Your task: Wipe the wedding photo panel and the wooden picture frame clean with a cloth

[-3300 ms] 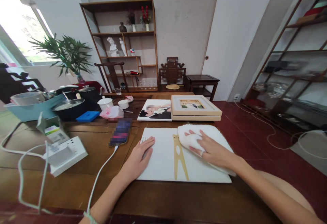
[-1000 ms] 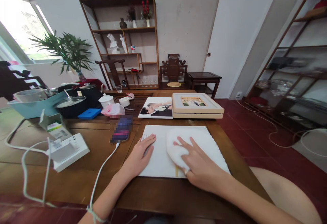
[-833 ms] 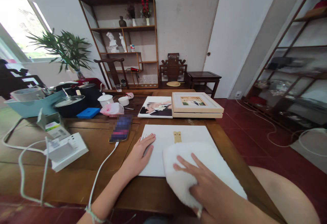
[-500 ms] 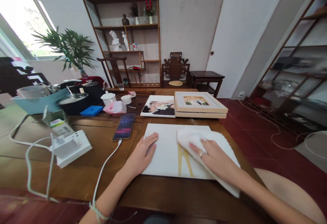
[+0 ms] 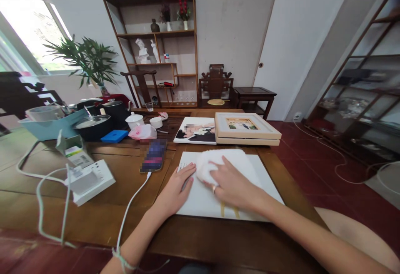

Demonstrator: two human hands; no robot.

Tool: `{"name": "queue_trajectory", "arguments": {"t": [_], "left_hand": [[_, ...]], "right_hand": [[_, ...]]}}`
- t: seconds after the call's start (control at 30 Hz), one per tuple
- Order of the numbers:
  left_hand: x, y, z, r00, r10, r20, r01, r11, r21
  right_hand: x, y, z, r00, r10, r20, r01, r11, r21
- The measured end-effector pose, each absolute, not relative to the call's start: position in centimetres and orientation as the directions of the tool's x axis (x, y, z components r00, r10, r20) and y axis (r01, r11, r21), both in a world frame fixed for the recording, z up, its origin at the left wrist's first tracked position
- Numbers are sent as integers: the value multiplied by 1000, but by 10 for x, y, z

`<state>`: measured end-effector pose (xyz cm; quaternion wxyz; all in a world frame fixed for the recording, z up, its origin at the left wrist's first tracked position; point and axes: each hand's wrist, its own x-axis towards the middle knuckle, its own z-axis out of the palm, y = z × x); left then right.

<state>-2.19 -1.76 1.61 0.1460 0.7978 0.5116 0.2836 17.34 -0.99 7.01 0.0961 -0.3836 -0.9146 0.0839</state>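
Note:
A white board [image 5: 265, 182] with a tan stand strip lies flat on the wooden table [image 5: 131, 190] in front of me. My left hand [image 5: 176, 188] rests flat on the board's left edge, fingers stretched out. My right hand [image 5: 229, 184] presses a white cloth [image 5: 225, 159] onto the board's far left part, fingers bent over the bunched cloth, just right of my left fingertips. The rest of the cloth spreads over the board's far middle.
Behind the board lie a photo print [image 5: 196, 131] and a stack of wooden picture frames [image 5: 246, 129]. A phone [image 5: 153, 156] with a white cable, a white power strip [image 5: 90, 178], pots [image 5: 93, 125] and a blue tub [image 5: 50, 124] fill the left side.
My right hand has swept the cloth over the board, down to the near edge, back up, and now across to the far left beside my left hand. My left hand has stayed put.

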Motion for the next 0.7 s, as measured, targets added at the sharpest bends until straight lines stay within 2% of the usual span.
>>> {"name": "queue_trajectory", "arguments": {"t": [0.23,0.37,0.47,0.6,0.7], "left_hand": [[-22,-17,14,327,904,275,756,-425,498],[-22,-17,14,326,905,275,754,-424,501],[-22,-18,16,321,905,280,753,-423,504],[-21,-20,19,313,904,290,743,-424,518],[-21,-19,18,308,908,284,742,-416,525]], "right_hand": [[187,-89,54,-850,527,-21,517,824,-231],[193,-79,56,-769,636,58,598,750,-284],[191,-51,64,-678,730,86,694,675,-251],[180,-3,69,-669,736,108,724,677,-130],[174,22,67,-678,725,123,718,689,-97]]}}
